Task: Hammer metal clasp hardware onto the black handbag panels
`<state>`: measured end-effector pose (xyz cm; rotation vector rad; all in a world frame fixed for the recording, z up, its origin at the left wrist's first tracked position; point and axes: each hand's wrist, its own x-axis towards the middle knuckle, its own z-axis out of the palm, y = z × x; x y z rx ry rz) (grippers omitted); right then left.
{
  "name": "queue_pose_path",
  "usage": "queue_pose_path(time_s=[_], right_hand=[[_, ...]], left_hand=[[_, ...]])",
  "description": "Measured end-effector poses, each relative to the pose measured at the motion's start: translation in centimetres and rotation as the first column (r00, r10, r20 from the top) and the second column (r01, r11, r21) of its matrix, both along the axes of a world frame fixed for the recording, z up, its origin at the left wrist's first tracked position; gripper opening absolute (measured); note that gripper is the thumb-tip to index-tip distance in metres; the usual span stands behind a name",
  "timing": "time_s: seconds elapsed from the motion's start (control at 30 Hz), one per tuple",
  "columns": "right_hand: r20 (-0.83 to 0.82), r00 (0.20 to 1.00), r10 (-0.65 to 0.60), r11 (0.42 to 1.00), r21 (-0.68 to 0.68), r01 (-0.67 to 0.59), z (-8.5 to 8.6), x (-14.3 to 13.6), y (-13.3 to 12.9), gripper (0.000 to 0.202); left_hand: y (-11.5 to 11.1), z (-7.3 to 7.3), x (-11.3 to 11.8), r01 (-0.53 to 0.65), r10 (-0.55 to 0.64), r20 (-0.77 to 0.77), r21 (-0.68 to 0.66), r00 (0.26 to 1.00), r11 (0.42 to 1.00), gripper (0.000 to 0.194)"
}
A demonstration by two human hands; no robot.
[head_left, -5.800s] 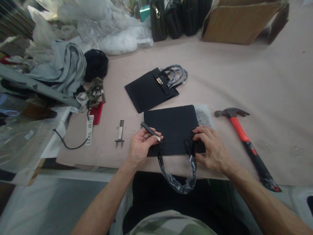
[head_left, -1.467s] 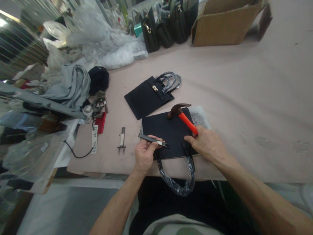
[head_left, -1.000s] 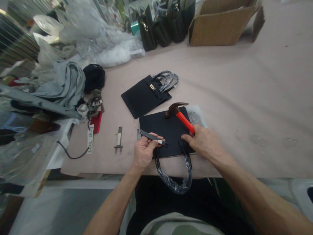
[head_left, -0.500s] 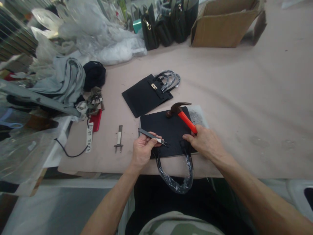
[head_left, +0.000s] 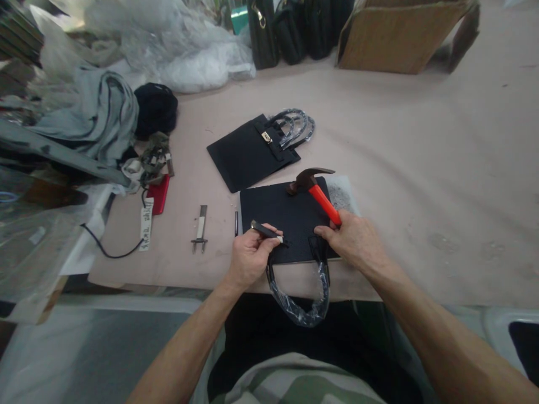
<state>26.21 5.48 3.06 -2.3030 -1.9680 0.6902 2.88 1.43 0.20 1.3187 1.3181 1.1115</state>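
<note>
A black leather panel (head_left: 269, 205) lies flat near the table's front edge, its plastic-wrapped handle (head_left: 301, 311) hanging over that edge. My left hand (head_left: 251, 255) pinches a dark metal punch-like tool (head_left: 265, 229), tilted, with its tip at the panel near the handle's left end. The fine tip is too small to make out. My right hand (head_left: 356, 238) is closed round the orange grip of a claw hammer (head_left: 323, 203); the hammer's head is over the panel's upper right part. Beneath the panel's right side a speckled pale slab (head_left: 343, 193) shows.
Behind the panel lies a second black bag piece (head_left: 244, 157) with wrapped handles. A pronged tool (head_left: 201, 227) and a thin rod (head_left: 236, 223) lie left. Farther off are a red item (head_left: 158, 195), cloths (head_left: 101, 118), plastic bags, black bags (head_left: 263, 39) and a cardboard box (head_left: 400, 39).
The tool in my left hand has turned more upright, its top end now nearer the camera. The whole view has shifted slightly. My right hand still holds the hammer in much the same place.
</note>
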Motion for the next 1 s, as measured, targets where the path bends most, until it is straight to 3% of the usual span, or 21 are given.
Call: queue_pose_path(time_s=[0.33,0.83,1.0], right_hand=[[-0.002,1.0,-0.006,1.0,-0.005,0.006,0.0,0.0,0.1,0.03],[0.009,1.0,0.005,1.0,0.009,-0.005,0.1,-0.1,-0.1,0.029],[0.009,1.0,0.003,1.0,0.007,-0.003,0.2,-0.2,-0.1,0.031]], left_hand=[[0.1,0.5,0.7,0.044,-0.044,0.005,0.038,0.999,0.998,0.012],[0.3,0.8,1.6,0.105,-0.078,-0.147,0.188,0.986,0.977,0.009],[0.4,0.7,1.6,0.205,-0.141,-0.233,0.281,0.962,0.938,0.012]])
